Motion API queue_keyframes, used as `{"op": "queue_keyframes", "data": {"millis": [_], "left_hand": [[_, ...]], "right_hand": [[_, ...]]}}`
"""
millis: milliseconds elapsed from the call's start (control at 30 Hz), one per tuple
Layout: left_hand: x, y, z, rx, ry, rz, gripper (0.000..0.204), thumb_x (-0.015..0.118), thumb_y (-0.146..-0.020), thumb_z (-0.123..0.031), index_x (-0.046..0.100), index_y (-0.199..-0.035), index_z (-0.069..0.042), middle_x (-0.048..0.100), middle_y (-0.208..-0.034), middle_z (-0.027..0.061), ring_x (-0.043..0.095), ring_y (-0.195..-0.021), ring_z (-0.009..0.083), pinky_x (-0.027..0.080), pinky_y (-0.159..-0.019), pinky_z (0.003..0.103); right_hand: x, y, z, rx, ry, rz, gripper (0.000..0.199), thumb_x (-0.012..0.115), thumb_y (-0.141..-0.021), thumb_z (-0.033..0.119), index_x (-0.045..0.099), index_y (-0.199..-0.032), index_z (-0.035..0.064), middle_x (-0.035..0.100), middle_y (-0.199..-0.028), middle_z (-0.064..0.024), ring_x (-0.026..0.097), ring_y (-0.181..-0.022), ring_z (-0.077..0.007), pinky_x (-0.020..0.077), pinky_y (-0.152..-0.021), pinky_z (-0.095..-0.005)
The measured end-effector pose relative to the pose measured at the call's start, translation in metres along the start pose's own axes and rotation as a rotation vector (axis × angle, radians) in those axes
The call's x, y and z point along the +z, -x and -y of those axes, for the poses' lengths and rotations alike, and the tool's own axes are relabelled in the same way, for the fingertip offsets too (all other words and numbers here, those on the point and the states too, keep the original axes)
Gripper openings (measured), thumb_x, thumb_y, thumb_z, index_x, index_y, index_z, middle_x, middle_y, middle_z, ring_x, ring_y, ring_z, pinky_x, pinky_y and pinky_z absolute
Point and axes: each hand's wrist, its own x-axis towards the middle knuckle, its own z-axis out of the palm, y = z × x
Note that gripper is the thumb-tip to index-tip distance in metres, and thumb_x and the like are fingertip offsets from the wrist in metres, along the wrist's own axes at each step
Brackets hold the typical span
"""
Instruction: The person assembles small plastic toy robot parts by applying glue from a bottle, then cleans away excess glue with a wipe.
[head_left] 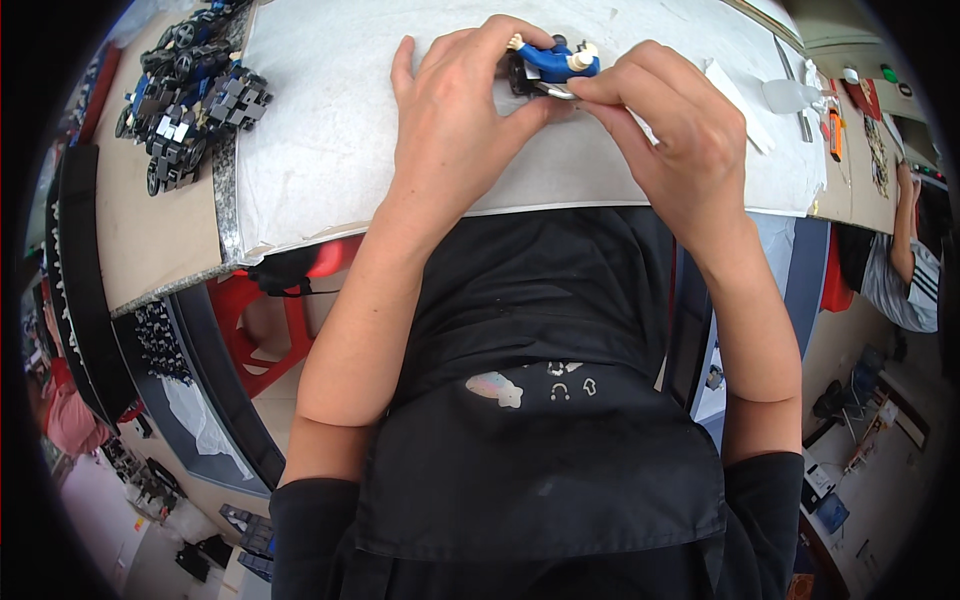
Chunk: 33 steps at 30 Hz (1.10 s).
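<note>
Over the white-covered table, my left hand (455,115) closes its fingers and thumb around a small toy figure (550,66) with a blue body and cream-coloured hands. A dark part (518,76) and a pale silvery strip (555,90) show beside and below the figure, partly covered by my fingers. From the right, my right hand (685,125) comes to the figure with thumb and forefinger pinched at the end of the silvery strip. Whatever lies between those fingertips is too small to make out.
Several dark toy vehicles (185,95) are heaped at the table's left end. At the right lie a clear bottle (790,96), metal tweezers (806,126), a white paper strip (740,105) and an orange-handled cutter (835,135). Another person's arm (905,225) shows at far right.
</note>
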Motion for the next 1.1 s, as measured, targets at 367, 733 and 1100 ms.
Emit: {"op": "queue_keyframes", "data": {"millis": [367,733,1100], "left_hand": [[-0.006,-0.016,-0.012,-0.119,0.068,0.129,0.037,0.077,-0.064,-0.015,0.059,-0.096,-0.014,0.063,-0.088,-0.0002,0.059,-0.09,0.0188,0.02,-0.1,0.053],[-0.032,-0.007,-0.037,-0.567,0.963,0.488,0.042,0.066,-0.076,-0.006,0.049,-0.113,-0.005,0.055,-0.102,0.0081,0.052,-0.101,0.016,0.043,-0.088,0.032],[-0.015,0.031,-0.074,-0.703,1.501,0.488,0.048,0.044,-0.094,-0.022,0.025,-0.136,-0.011,0.045,-0.121,0.0076,0.048,-0.111,0.0191,0.04,-0.094,0.037]], "right_hand": [[0.004,-0.004,-0.009,0.074,-0.102,-0.053,0.007,0.058,-0.069,0.004,0.06,-0.075,0.0042,0.056,-0.069,-0.0081,0.059,-0.07,-0.0237,0.0477,-0.06,-0.0324],[-0.025,0.025,0.013,-0.02,-0.149,-0.195,0.052,0.071,-0.064,0.005,0.053,-0.113,0.0088,0.056,-0.108,-0.011,0.057,-0.097,-0.0291,0.0492,-0.081,-0.0339],[-0.033,0.041,0.029,0.139,-0.301,-0.137,0.053,0.072,-0.063,0.006,0.055,-0.114,0.0051,0.061,-0.107,-0.0131,0.061,-0.097,-0.0297,0.0514,-0.08,-0.0357]]}}
